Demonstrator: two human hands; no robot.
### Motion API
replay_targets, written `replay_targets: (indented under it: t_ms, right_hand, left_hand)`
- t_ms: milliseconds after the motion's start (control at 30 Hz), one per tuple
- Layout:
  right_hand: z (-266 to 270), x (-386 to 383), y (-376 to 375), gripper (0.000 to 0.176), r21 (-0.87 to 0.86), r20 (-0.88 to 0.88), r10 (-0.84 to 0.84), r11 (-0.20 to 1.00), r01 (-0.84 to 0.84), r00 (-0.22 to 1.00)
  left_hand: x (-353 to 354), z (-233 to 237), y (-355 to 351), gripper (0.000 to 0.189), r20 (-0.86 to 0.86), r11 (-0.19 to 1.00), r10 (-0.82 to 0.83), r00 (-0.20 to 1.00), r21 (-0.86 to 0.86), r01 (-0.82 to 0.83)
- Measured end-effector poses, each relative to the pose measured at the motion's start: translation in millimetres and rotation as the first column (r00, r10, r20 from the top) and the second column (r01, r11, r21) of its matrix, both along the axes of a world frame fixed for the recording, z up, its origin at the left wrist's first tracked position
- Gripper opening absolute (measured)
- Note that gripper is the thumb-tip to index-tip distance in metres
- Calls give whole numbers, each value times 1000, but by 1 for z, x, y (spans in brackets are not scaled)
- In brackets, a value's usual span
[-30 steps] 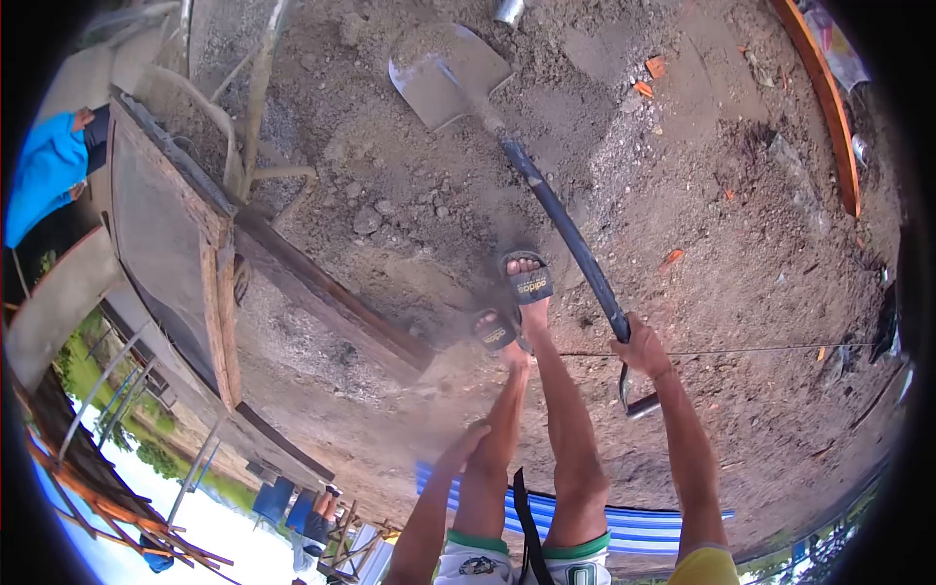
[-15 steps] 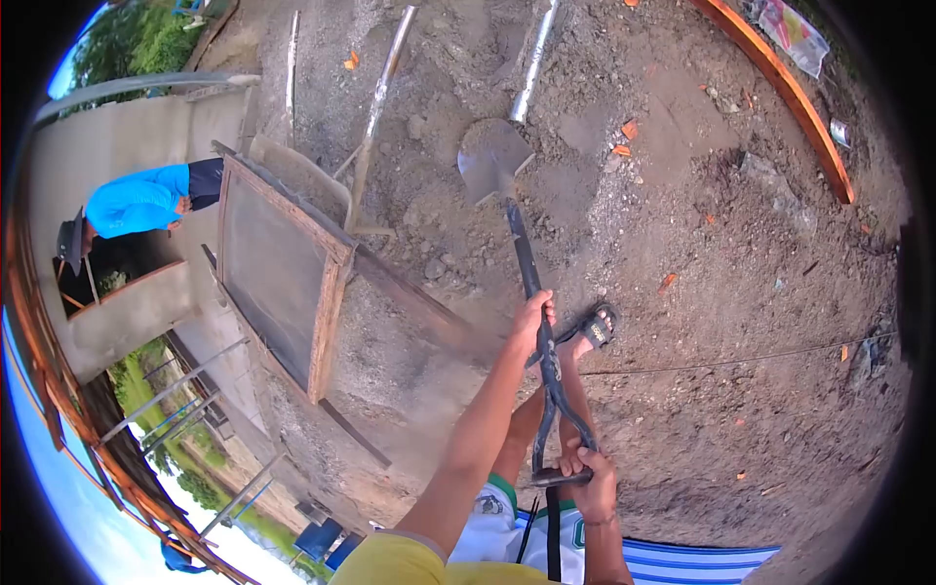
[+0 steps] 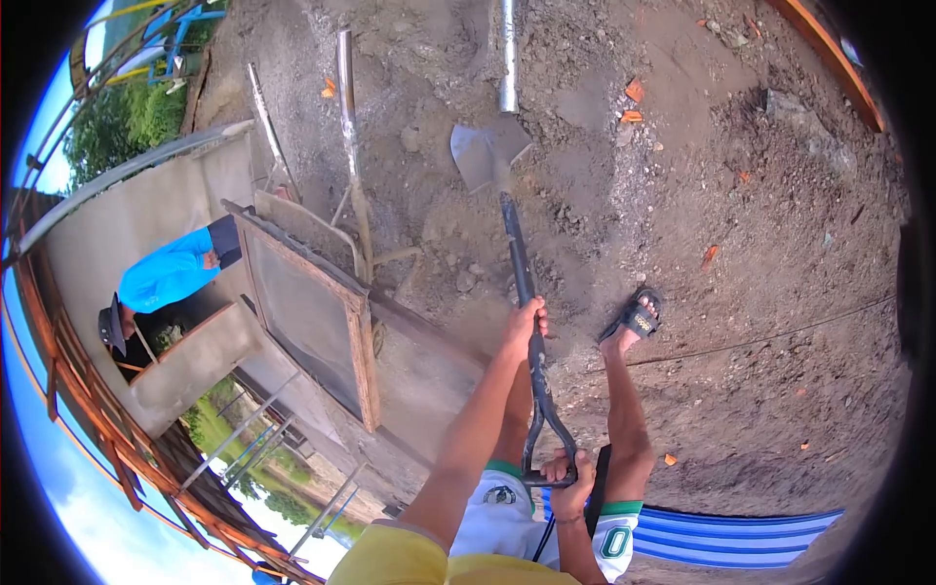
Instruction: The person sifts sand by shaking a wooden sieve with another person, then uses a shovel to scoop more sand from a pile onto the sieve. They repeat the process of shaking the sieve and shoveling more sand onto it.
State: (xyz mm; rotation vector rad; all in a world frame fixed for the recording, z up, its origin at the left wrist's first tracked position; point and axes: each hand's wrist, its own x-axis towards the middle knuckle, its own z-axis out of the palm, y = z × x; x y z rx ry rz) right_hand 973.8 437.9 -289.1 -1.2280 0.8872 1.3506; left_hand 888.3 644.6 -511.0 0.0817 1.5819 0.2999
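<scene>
A shovel (image 3: 519, 255) with a dark shaft reaches away from me. Its metal blade (image 3: 487, 154) rests against the grey sandy soil heap (image 3: 439, 210), near the lower end of a silvery pole (image 3: 509, 58). Partway down the shaft, my left hand (image 3: 526, 327) is wrapped round it. My right hand (image 3: 569, 480) is closed on the crossbar of the shovel's D-shaped handle, close to my shorts. Left of the shaft leans a wood-framed mesh screen (image 3: 310, 292), apart from both hands.
A wheelbarrow (image 3: 302, 216) stands behind the screen. A person in a blue shirt (image 3: 175, 268) is at the left by a wall. Orange brick pieces (image 3: 634, 91) dot the ground. My sandalled foot (image 3: 639, 314) is right of the shaft. A blue striped sheet (image 3: 731, 536) lies behind.
My right-hand foot has stepped outward to the right. Both hands keep their hold on the shovel, whose blade has shifted slightly against the soil. The view has turned, moving the screen rightward.
</scene>
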Motion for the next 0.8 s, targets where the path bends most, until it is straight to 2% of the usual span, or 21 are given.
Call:
replay_targets:
  t_ms: [133,167,233,333,400,433,533,600,733,800]
  right_hand:
    - [-33,-14,6,42,-36,70,-71,997,73,995]
    - [-38,-14,14,46,-16,85,-35,999,36,996]
    - [-51,-20,27,46,19,110,-88,996,86,990]
    - [-69,-31,66,48,30,70,-163,986,162,984]
    - [-96,-35,104,48,93,70,-178,981,171,982]
    - [-105,-39,109,48,60,66,-168,985,164,984]
    - [-171,-50,99,45,19,75,-169,986,168,983]
    - [-228,-44,81,41,-7,98,-181,983,183,979]
    - [-344,-29,49,36,-181,147,-168,964,193,975]
    - [-387,-15,45,36,-173,168,-161,966,190,973]
  left_hand:
    - [-7,-24,16,22,-132,995,-49,990,-98,37]
    - [-5,-26,27,24,-150,992,-77,986,-114,61]
    - [0,-34,51,30,-217,985,-150,965,-117,126]
    - [-8,-52,91,31,-237,982,-180,955,-100,160]
    - [-19,-85,134,31,-243,978,-197,950,-120,172]
    - [-27,-101,149,30,-226,975,-199,954,-148,168]
    - [-31,-137,148,31,-251,970,-240,938,-88,225]
    - [-27,-172,141,31,-270,980,-199,942,-84,182]
    - [-9,-238,124,31,-299,990,-141,944,-16,143]
    - [0,-263,121,30,-316,994,-102,943,15,113]
